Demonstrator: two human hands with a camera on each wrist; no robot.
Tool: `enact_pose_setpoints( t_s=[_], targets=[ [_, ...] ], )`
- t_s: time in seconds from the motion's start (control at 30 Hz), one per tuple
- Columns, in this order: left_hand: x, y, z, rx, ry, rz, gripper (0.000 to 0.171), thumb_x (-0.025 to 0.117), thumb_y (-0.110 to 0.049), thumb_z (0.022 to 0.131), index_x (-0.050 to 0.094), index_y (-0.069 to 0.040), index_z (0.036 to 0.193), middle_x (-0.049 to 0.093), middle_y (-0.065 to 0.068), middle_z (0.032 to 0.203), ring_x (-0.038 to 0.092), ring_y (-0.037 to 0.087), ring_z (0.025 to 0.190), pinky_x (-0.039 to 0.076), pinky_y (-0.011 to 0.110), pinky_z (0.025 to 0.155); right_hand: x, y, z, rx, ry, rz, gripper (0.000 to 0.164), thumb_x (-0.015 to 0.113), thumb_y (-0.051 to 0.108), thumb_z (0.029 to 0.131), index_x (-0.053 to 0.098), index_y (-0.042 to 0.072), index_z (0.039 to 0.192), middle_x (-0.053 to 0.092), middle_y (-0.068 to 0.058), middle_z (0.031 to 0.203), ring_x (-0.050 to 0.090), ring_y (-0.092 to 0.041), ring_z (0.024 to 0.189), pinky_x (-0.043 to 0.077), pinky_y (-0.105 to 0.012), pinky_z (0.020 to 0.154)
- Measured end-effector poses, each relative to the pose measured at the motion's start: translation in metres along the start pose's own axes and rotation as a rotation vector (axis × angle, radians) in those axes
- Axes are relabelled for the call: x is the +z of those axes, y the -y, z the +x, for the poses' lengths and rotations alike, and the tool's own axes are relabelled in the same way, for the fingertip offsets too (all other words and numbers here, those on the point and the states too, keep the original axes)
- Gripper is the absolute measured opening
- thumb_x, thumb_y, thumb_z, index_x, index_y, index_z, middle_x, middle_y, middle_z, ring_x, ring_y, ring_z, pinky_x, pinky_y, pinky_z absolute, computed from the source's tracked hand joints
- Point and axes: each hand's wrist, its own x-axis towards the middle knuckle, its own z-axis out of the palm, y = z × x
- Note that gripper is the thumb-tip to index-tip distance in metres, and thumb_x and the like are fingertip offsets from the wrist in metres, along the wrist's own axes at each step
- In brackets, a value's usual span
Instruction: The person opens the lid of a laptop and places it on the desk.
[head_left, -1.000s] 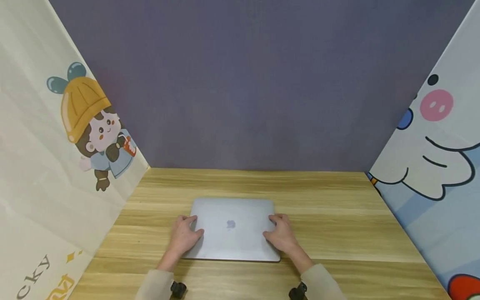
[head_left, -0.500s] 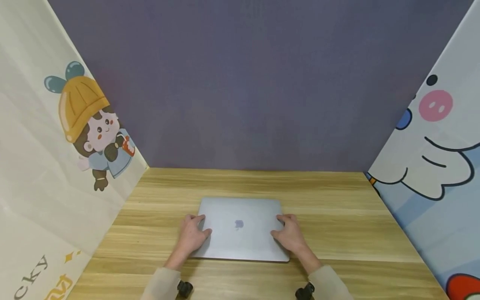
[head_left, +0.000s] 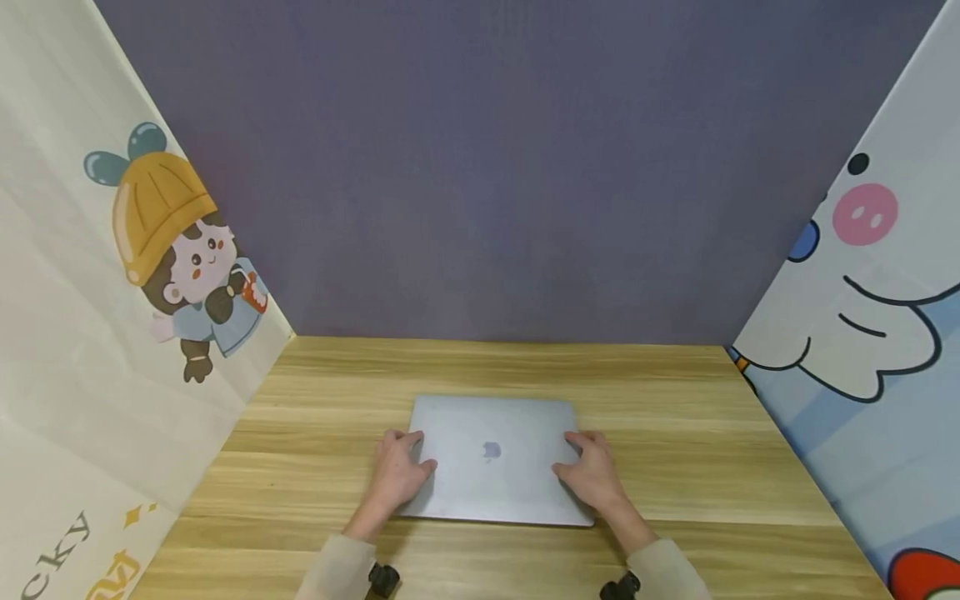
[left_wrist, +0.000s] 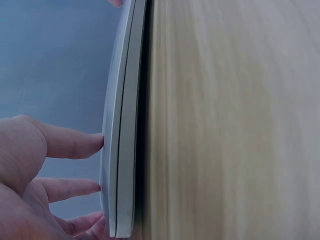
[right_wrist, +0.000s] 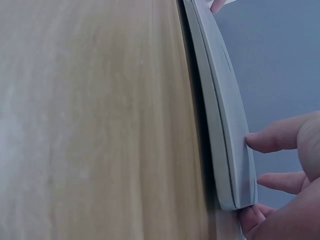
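A closed silver laptop (head_left: 495, 492) with an apple mark on its lid lies flat on the wooden table (head_left: 660, 467). My left hand (head_left: 401, 471) grips its left side, and my right hand (head_left: 592, 475) grips the right side. Both thumbs lie on the lid near the side edges. In the left wrist view, the left thumb (left_wrist: 75, 144) and one finger touch the lid, while other fingers reach around the corner. Likewise, the right wrist view has the right thumb (right_wrist: 275, 135) on the lid and lower fingers (right_wrist: 252, 217) at the corner. The laptop's underside is hidden.
A grey-purple panel (head_left: 480, 167) stands along the table's back edge. To the left is a cream sheet (head_left: 60, 350) with a cartoon child; to the right, a blue and white sheet (head_left: 885, 358) with a cartoon pig. Black wrist cameras (head_left: 384, 579) sit by both sleeves.
The laptop has slid to the right across the table, with both hands holding its sides and moving along with it. The head view has shifted slightly.
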Motion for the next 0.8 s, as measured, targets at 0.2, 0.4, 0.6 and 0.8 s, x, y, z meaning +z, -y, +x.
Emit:
enact_pose_setpoints(
  t_s=[0.2, 0.4, 0.6, 0.8],
  targets=[
    [0.006, -0.008, -0.002, -0.014, -0.004, 0.003, 0.055, 0.083, -0.011, 0.08, 0.064, 0.006, 0.129, 0.051, 0.024, 0.122, 0.048, 0.039, 0.111, 0.048, 0.051, 0.088, -0.005, -0.005, -0.001, 0.017, 0.008, -0.008, 0.059, 0.077, 0.005, 0.08, 0.058, -0.012, 0.133, 0.044, -0.033, 0.138, 0.044, -0.05, 0.127, 0.046, -0.061, 0.102],
    [0.013, -0.012, -0.003, -0.012, -0.01, -0.003, 0.058, 0.084, -0.012, 0.078, 0.064, 0.006, 0.129, 0.051, 0.023, 0.121, 0.048, 0.037, 0.11, 0.049, 0.05, 0.087, -0.011, -0.009, -0.001, 0.01, 0.001, -0.02, 0.06, 0.077, 0.004, 0.079, 0.057, -0.013, 0.133, 0.043, -0.035, 0.138, 0.044, -0.052, 0.127, 0.046, -0.062, 0.101],
    [0.019, -0.017, -0.005, 0.006, -0.008, 0.006, 0.058, 0.085, -0.013, 0.077, 0.065, 0.006, 0.128, 0.052, 0.022, 0.119, 0.048, 0.036, 0.108, 0.048, 0.05, 0.088, -0.017, -0.016, 0.0, 0.017, 0.01, -0.034, 0.06, 0.077, 0.005, 0.081, 0.056, -0.013, 0.135, 0.042, -0.035, 0.139, 0.044, -0.052, 0.128, 0.046, -0.062, 0.101],
    [0.024, -0.023, -0.008, 0.017, -0.01, 0.002, 0.057, 0.084, -0.012, 0.078, 0.065, 0.008, 0.128, 0.051, 0.023, 0.119, 0.049, 0.037, 0.109, 0.049, 0.05, 0.087, -0.023, -0.021, 0.0, 0.023, 0.011, -0.049, 0.061, 0.077, 0.006, 0.081, 0.056, -0.013, 0.135, 0.041, -0.035, 0.14, 0.042, -0.052, 0.128, 0.044, -0.064, 0.102]
  ],
)
